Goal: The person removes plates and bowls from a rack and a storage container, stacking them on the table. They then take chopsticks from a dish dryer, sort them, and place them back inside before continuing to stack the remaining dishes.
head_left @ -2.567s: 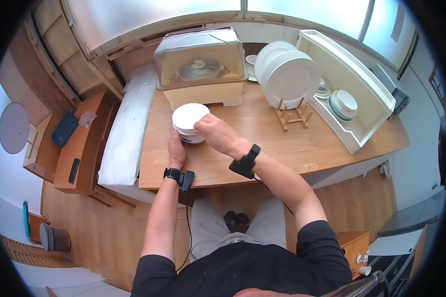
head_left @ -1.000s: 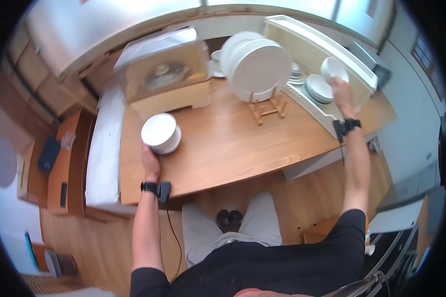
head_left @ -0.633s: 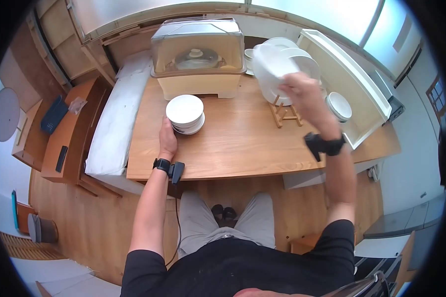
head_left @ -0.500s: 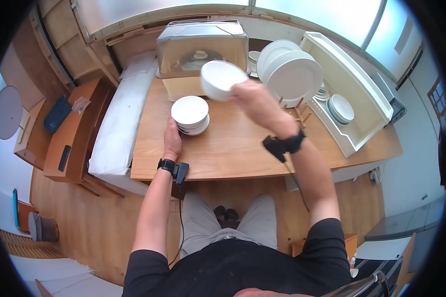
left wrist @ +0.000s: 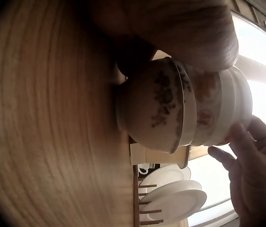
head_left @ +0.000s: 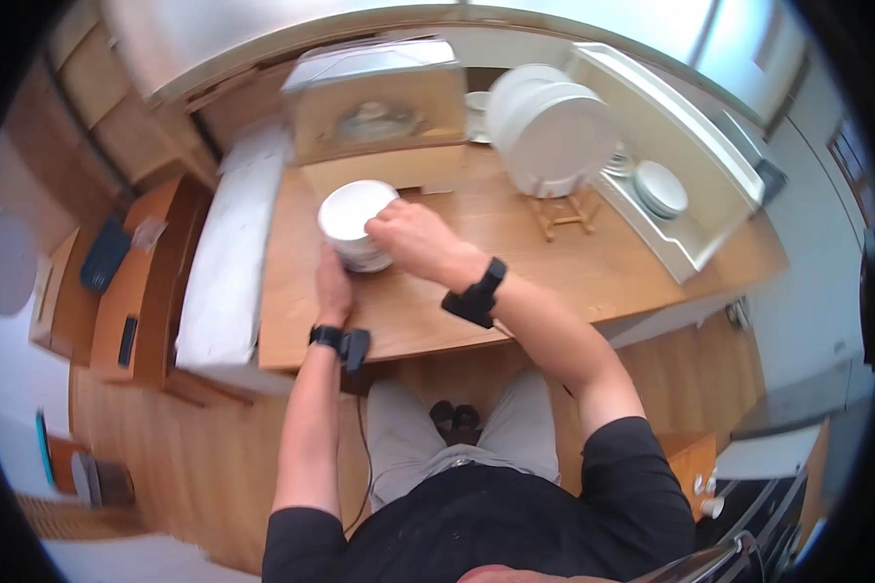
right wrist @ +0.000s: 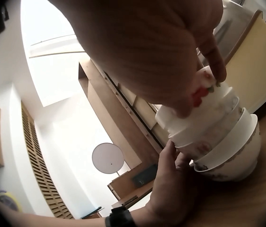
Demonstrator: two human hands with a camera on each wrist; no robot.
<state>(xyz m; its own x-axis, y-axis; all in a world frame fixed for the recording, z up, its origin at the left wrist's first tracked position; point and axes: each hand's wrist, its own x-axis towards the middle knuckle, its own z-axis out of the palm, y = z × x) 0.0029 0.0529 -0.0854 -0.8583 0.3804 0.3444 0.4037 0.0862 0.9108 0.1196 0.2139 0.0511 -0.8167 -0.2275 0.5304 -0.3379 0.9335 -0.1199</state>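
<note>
A stack of white bowls stands on the wooden table, with floral patterns on the outer walls in both wrist views. My left hand holds the stack from its left side, low down, and part of its grip is hidden behind the bowls. On top sits a white bowl with a red flower motif, seen in the right wrist view. My right hand pinches that bowl by its right side; thumb and a finger press on its wall. The top bowl rests in line with those below.
Behind the stack stands a cream dish box with a clear lid. White plates lean in a wooden rack right of centre. A cream tray unit at the right holds a bowl stack and small dishes.
My right hand went to the tray at the right, lifted a white bowl from there, and carried it left across the table onto the stack. My left hand stayed at the stack.
</note>
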